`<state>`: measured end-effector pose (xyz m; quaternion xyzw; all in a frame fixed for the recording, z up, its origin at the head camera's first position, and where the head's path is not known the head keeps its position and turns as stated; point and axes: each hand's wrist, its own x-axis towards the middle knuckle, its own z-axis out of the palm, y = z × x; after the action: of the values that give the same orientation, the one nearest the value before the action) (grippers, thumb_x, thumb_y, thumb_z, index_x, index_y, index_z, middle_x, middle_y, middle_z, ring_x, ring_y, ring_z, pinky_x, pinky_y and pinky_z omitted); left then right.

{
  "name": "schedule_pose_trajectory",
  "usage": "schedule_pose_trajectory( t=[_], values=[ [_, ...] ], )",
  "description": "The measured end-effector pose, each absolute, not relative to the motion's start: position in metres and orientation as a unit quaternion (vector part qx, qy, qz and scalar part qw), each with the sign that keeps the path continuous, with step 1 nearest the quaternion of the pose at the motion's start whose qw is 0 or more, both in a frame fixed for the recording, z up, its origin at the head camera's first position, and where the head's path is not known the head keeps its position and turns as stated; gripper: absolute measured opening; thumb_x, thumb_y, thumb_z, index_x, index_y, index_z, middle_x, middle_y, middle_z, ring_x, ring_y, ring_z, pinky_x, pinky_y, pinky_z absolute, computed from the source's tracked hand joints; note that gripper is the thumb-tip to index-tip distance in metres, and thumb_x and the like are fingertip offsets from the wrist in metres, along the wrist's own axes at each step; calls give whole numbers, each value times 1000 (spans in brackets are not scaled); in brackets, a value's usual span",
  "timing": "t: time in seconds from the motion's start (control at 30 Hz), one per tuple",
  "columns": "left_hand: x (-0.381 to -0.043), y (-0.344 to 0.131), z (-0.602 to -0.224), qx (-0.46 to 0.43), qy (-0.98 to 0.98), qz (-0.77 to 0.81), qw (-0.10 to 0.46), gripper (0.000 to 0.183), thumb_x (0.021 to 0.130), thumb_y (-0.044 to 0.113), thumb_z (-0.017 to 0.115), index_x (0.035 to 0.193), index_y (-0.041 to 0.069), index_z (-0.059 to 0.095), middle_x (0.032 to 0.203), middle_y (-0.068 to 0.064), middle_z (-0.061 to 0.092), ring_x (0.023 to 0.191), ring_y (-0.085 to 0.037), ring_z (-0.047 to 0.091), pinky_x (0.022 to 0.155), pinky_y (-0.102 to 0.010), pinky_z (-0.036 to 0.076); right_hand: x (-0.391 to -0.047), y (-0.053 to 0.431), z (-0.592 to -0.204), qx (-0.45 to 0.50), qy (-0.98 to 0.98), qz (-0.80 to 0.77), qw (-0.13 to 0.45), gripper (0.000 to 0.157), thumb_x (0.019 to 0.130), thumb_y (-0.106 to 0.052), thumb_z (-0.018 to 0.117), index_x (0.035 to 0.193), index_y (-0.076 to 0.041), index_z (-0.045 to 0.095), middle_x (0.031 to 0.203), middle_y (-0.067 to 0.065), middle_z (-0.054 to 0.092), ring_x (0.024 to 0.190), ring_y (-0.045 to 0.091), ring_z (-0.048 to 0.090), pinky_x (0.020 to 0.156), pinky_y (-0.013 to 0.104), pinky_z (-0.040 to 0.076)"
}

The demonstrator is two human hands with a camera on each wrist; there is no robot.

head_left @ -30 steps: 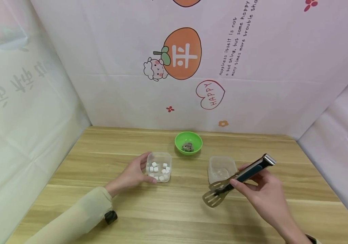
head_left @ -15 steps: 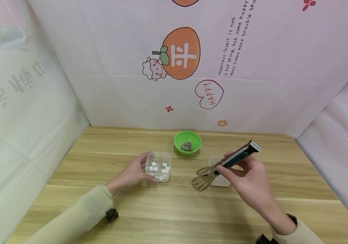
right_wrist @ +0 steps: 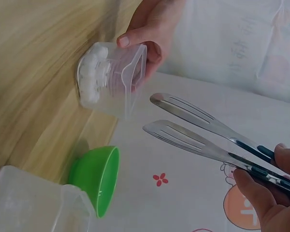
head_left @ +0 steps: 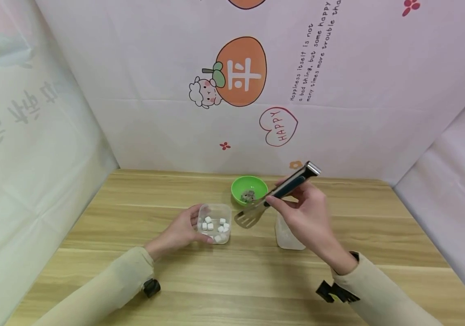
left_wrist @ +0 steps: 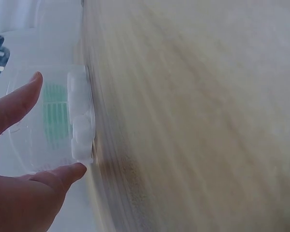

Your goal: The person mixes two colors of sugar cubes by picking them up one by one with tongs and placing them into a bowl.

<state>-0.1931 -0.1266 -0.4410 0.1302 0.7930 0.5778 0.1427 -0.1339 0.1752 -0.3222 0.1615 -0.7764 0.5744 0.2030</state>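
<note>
Green bowl (head_left: 250,183) beyond tongs (head_left: 284,189), frosted tub (head_left: 287,237) partly behind right hand (head_left: 307,213)

place: screened workspace | wood-grain table (head_left: 232,285) | pale sheets (head_left: 155,131), three sides

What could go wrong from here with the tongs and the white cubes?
The white cubes are small beside the slotted ends of the tongs, spread apart in the right hand, so one could slip out when pinched. They lie low in the container held by the left hand, so the tongs might bump its rim. The green bowl stands close by; a stray swing could knock it.
</note>
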Motion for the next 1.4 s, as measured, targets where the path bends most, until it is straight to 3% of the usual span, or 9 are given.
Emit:
schedule_pose_trajectory(
  t=[0.37,1.03,1.4],
  values=[
    [-196,-122,-444,141,776,596,150,108,71,-6,92,158,-12,28,154,-29,48,137,-41,54,111,-41,50,-159,142,-329,213,-783,552,191,31,88,3,83,113,-5,67,104,6,73,93,18,75,77,30,66],
    [-197,-125,-446,144,770,603,151,103,76,-3,92,158,-10,32,150,-28,53,136,-40,56,111,-43,51,-196,109,-352,291,-806,497,141,27,88,10,80,110,3,65,98,10,71,89,21,73,74,24,65],
    [-198,-126,-447,146,770,601,156,101,77,-1,93,158,-8,33,150,-26,55,135,-37,57,110,-41,52,-204,105,-368,310,-818,466,134,25,90,8,79,109,1,64,96,8,70,87,17,73,71,23,64]
  ],
)
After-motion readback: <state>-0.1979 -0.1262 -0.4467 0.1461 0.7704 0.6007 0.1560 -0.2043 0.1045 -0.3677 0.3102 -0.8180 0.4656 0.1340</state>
